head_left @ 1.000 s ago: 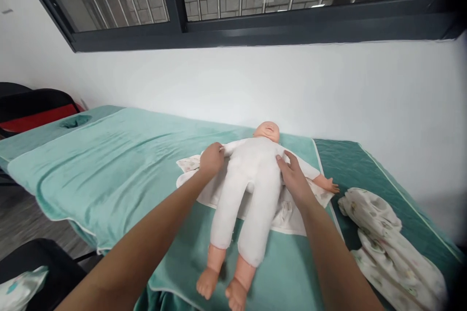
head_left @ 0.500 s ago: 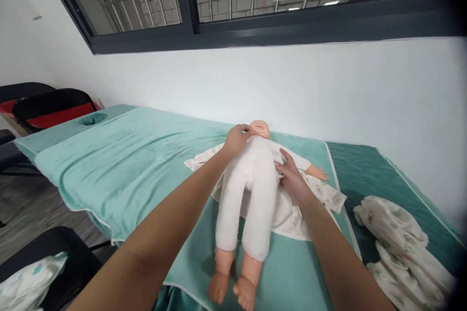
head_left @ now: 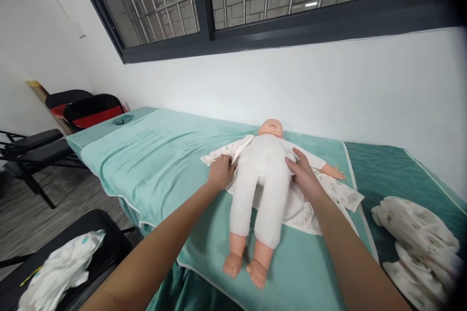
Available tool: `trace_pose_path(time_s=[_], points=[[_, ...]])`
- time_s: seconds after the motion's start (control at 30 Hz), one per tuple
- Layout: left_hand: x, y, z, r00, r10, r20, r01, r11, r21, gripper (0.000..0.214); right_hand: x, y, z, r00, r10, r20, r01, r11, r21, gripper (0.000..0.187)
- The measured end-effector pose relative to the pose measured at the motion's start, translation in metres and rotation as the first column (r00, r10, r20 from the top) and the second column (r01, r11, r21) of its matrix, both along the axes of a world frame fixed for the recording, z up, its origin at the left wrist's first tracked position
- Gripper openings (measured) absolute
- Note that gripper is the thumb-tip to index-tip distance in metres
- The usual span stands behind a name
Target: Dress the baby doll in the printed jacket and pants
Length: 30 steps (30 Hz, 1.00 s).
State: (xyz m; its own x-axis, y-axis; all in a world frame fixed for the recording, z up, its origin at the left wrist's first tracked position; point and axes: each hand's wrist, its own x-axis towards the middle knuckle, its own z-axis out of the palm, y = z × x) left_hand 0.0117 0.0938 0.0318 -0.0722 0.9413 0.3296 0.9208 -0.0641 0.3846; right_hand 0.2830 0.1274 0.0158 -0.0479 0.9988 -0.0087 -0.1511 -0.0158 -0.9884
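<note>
A baby doll (head_left: pixel 268 170) with a white cloth body lies on its back, feet towards me. A white printed baby shirt (head_left: pixel 304 211) is spread open beneath it; one doll arm lies in the sleeve at the right, its hand showing. At the doll's left side in view, my left hand (head_left: pixel 221 172) has its fingers curled on the shirt's edge. My right hand (head_left: pixel 304 175) grips the opposite side of the doll's waist, with thumb and forefinger visible and the other fingers partly hidden.
A light green cover (head_left: pixel 146 155) lies over the bed against the wall. Crumpled printed cloth (head_left: pixel 416 223) rests at the right. A black chair (head_left: pixel 109 248) bearing a white packet (head_left: pixel 63 272) stands at the near left. More chairs (head_left: pixel 95 109) stand further back.
My left hand has moved from beside the doll's neck down to its side. The shirt's left front now lies by the shoulder. My right hand stays at the waist; the view has shifted left.
</note>
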Motion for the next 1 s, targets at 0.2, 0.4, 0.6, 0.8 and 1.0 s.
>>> trace_pose_path(time_s=[0.2, 0.4, 0.6, 0.8, 1.0], points=[[-0.008, -0.011, -0.021, 1.0, -0.028, -0.005, 0.028, 0.998, 0.052, 0.024, -0.002, 0.001, -0.003, 0.997, -0.038, 0.064, 0.034, 0.998, 0.057, 0.081], [-0.009, -0.007, -0.023, 1.0, -0.006, -0.005, 0.006, 0.993, 0.119, 0.019, -0.004, 0.001, -0.004, 0.995, -0.03, 0.098, 0.02, 0.994, 0.105, 0.083], [-0.012, -0.007, -0.025, 1.0, -0.026, -0.009, 0.027, 0.988, 0.151, 0.018, -0.004, 0.003, -0.008, 0.992, -0.044, 0.118, 0.028, 0.99, 0.137, 0.079], [-0.012, -0.005, -0.024, 0.999, -0.04, -0.004, 0.04, 0.986, 0.164, 0.018, -0.006, 0.006, -0.01, 0.989, -0.058, 0.136, 0.035, 0.985, 0.167, 0.08], [-0.014, -0.002, -0.025, 0.999, -0.047, 0.002, 0.046, 0.984, 0.17, 0.018, -0.006, 0.011, -0.014, 0.987, -0.063, 0.148, 0.035, 0.982, 0.185, 0.078]])
